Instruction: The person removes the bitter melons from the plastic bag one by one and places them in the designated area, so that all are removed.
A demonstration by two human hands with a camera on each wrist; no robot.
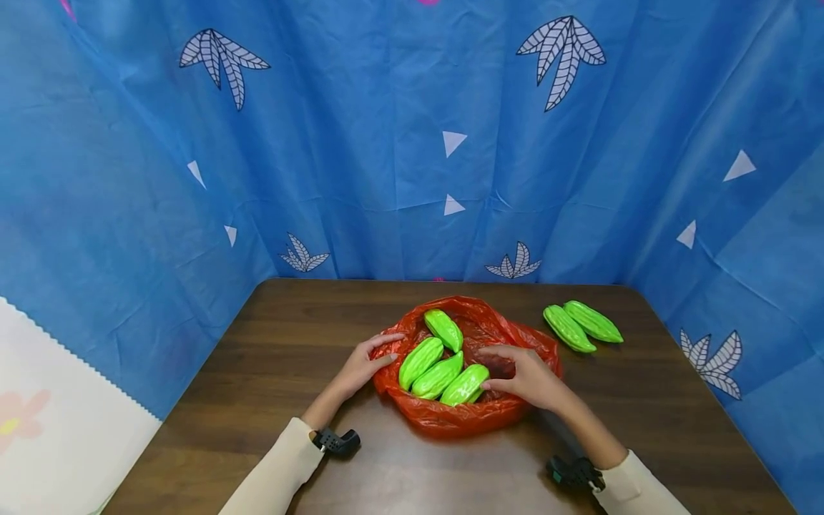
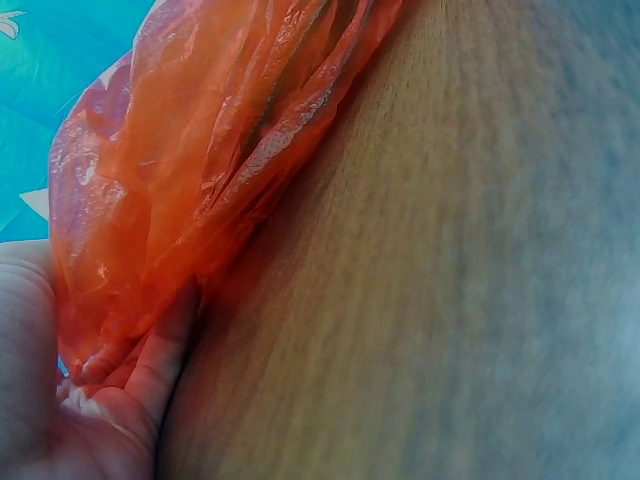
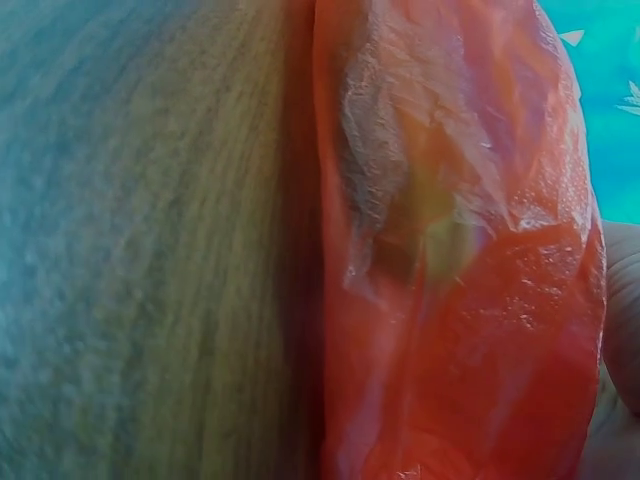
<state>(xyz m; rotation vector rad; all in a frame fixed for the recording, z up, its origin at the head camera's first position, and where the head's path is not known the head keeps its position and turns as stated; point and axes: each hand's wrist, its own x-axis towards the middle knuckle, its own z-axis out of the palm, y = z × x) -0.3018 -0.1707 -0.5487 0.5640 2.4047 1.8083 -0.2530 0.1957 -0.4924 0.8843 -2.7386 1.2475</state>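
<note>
Left sleeve (image 1: 273, 468) and right sleeve (image 1: 637, 488) cut from same cream, plain-looking cloth, both ended near wrist. Right sleeve creased or seamed near edge; which, cannot be told. Left wrist camera (image 1: 341, 444) cased in black, mount pierced with small holes, body rounded at tip. Right wrist camera (image 1: 573, 473) also cased in black, marked with small green patch. Left hand (image 1: 357, 363) and right hand (image 1: 533, 377) left bare.
</note>
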